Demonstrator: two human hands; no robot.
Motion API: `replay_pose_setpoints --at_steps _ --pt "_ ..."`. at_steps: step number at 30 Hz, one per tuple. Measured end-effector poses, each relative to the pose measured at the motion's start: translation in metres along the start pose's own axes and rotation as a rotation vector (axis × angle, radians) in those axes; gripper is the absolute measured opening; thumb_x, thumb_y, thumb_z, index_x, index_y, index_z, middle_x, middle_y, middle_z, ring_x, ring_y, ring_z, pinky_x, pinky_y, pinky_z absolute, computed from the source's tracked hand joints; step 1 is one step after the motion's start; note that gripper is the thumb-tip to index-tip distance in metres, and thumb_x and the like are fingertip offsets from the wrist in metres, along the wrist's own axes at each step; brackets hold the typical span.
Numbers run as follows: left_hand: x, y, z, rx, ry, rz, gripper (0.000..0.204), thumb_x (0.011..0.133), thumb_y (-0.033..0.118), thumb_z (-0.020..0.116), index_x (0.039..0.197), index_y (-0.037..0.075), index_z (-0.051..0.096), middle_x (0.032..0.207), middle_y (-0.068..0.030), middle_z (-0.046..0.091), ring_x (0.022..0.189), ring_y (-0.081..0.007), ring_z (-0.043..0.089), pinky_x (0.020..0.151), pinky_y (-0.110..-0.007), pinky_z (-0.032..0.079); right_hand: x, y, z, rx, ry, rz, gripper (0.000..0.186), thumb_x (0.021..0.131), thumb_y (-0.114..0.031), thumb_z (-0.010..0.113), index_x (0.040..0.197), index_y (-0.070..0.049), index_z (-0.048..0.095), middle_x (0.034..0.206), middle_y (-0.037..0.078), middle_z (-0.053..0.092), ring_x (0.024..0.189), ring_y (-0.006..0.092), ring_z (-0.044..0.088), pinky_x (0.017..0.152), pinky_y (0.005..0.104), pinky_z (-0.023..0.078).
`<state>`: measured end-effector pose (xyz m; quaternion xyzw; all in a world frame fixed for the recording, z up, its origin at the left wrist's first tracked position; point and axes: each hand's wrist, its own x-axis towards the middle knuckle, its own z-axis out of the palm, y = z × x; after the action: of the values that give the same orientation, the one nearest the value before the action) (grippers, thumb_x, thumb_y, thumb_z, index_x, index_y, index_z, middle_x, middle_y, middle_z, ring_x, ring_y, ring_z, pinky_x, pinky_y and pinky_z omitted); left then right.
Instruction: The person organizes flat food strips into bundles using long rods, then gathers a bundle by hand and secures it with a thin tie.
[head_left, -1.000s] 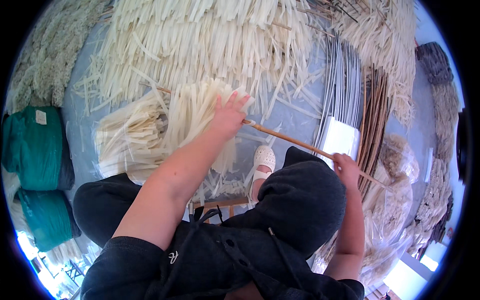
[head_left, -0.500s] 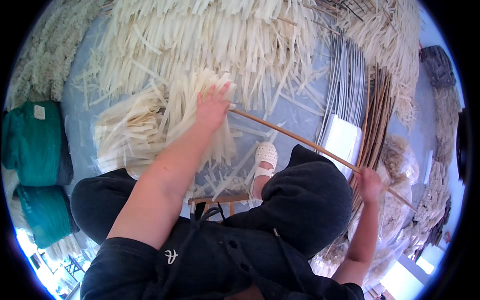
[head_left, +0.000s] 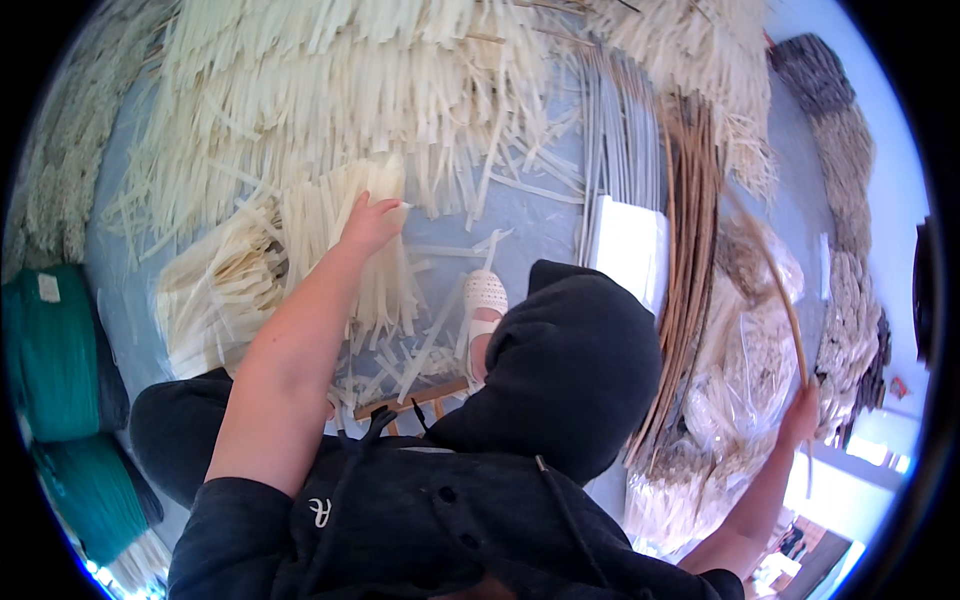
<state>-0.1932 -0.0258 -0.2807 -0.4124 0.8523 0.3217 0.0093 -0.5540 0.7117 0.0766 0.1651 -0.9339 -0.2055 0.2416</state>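
Note:
My left hand (head_left: 370, 226) lies on the upper right part of a fringe of pale, flat strips (head_left: 318, 225), with its visible fingers stretched and apart. Out to the right, my right hand (head_left: 800, 415) is closed around a long, thin wooden stick (head_left: 779, 265). The stick rises from that fist toward the brown sticks and is blurred at its upper end. A short length shows below the hand. Just left of the fringe lies a bundle of similar strips (head_left: 215, 295) in clear plastic.
Large layered strips (head_left: 330, 90) cover the floor ahead. Thin grey rods (head_left: 622, 130), a white block (head_left: 630, 250) and a bundle of brown sticks (head_left: 690, 250) lie right of my knee. Plastic-wrapped fibre (head_left: 740, 370) is beyond them. Green-wrapped bundles (head_left: 55, 360) stand left.
The stick's far end has left the area beside my left hand. My right hand has moved outward with the stick, which now points upward. The whole view has shifted.

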Motion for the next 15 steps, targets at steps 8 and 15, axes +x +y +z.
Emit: replay_pose_setpoints --at_steps 8,15 --pt "-0.071 0.208 -0.104 -0.890 -0.388 0.165 0.048 0.095 0.038 0.057 0.130 0.005 0.056 0.128 -0.0087 0.058 0.100 -0.0162 0.058 0.091 -0.029 0.046 -0.027 -0.305 -0.078 1.100 -0.108 -0.139 0.024 0.096 -0.025 0.057 0.098 -0.002 0.061 0.066 0.011 0.057 0.059 0.0161 0.051 0.055 0.0332 0.043" --pt "-0.116 0.286 -0.174 -1.166 -0.386 0.206 0.035 0.098 0.033 0.055 0.116 0.003 0.057 0.110 -0.0058 0.066 0.073 -0.0073 0.056 0.074 -0.023 0.051 -0.057 -0.359 -0.170 1.449 -0.473 -0.367 0.017 0.093 -0.017 0.063 0.095 -0.001 0.059 0.060 0.002 0.045 0.054 0.0087 0.037 0.049 0.0271 0.034"
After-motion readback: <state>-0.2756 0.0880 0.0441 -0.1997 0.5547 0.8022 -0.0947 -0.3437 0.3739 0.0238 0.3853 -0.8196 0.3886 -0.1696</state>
